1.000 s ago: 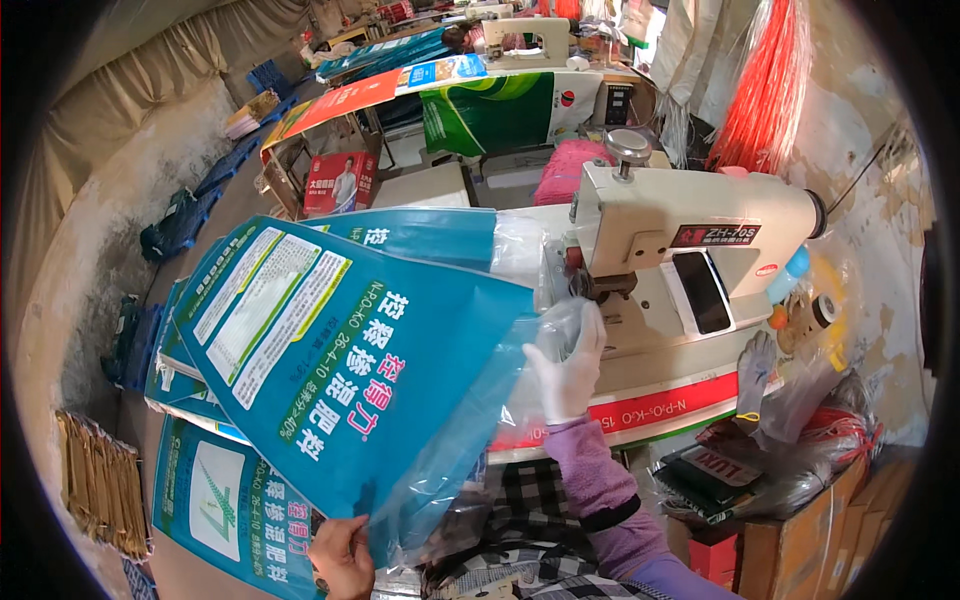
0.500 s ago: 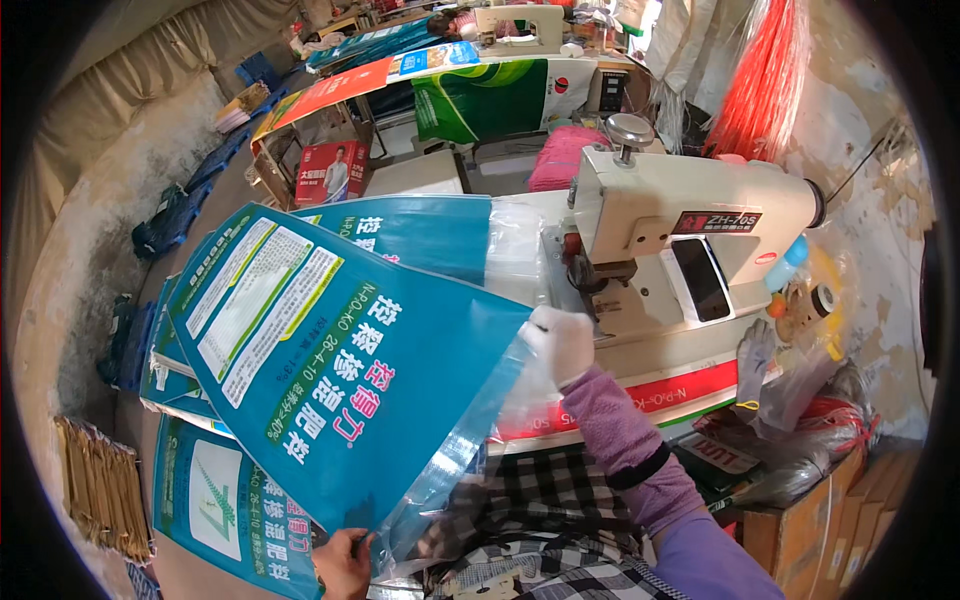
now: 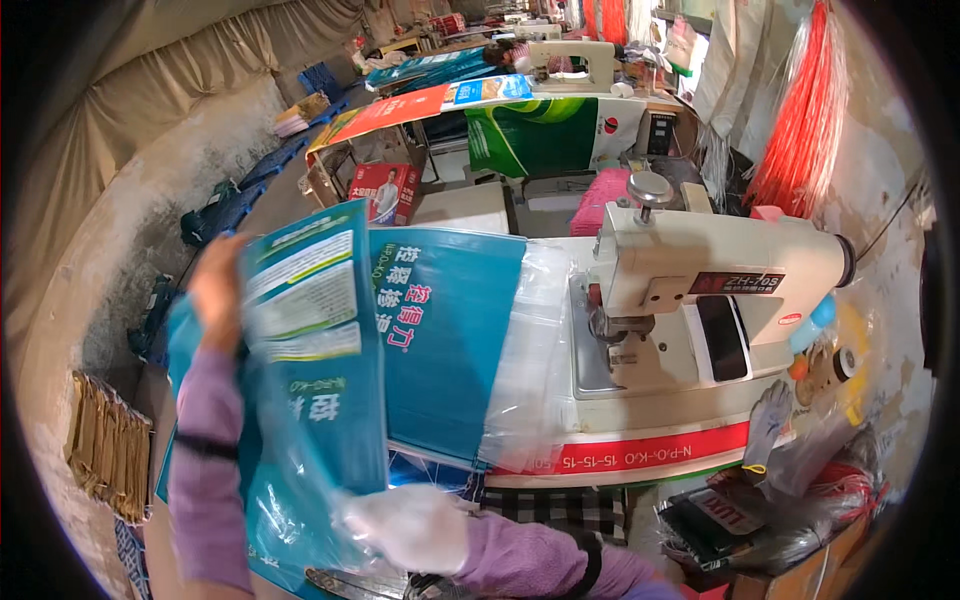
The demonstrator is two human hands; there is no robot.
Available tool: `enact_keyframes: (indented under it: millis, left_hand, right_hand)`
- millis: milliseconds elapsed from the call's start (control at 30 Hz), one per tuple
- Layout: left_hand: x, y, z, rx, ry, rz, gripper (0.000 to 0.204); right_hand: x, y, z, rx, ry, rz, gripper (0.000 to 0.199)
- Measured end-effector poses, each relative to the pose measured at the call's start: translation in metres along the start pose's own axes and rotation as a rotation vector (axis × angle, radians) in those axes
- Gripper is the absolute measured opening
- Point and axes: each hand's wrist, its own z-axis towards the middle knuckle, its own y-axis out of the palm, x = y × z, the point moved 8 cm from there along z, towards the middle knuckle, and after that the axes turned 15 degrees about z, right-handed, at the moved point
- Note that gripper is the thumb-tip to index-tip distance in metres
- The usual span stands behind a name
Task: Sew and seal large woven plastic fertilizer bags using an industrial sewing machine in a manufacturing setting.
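Observation:
A teal printed sack with a clear plastic liner stands partly raised and folded in front of me. My left hand, bare and smeared by motion, is at the sack's far left edge; whether its fingers are closed is unclear. My right hand, in a white glove, is closed on the sack's near end by the clear liner. Another teal sack lies flat on the sewing table, its clear liner end pointing toward the white sewing machine.
A dark-screened phone leans on the machine. Bundled brown paper-like strips stand at the left. A grey glove hangs by the table's right end. Red strands hang at the back right; a red box sits beyond the sacks.
The upper sack has swung left and folded upward, uncovering the sack below. My right hand came down toward me with the liner end. My left hand moved up to the far left edge.

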Motion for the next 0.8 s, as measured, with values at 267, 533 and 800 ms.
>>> enact_keyframes:
  millis: [267, 533, 800]
  left_hand:
    - [0.367, 0.148, -0.076, -0.285, 0.826, -0.776, 0.030]
    - [0.452, 0.231, -0.121, -0.725, 0.700, -0.980, 0.022]
    - [0.438, 0.208, -0.135, -0.608, 0.877, -0.943, 0.020]
  right_hand:
    - [0.026, -0.130, -0.296, 1.198, 1.010, 0.007, 0.031]
    - [-0.010, -0.150, -0.316, 1.017, 1.034, -0.361, 0.043]
    - [0.000, -0.154, -0.302, 0.495, 0.925, -0.795, 0.048]
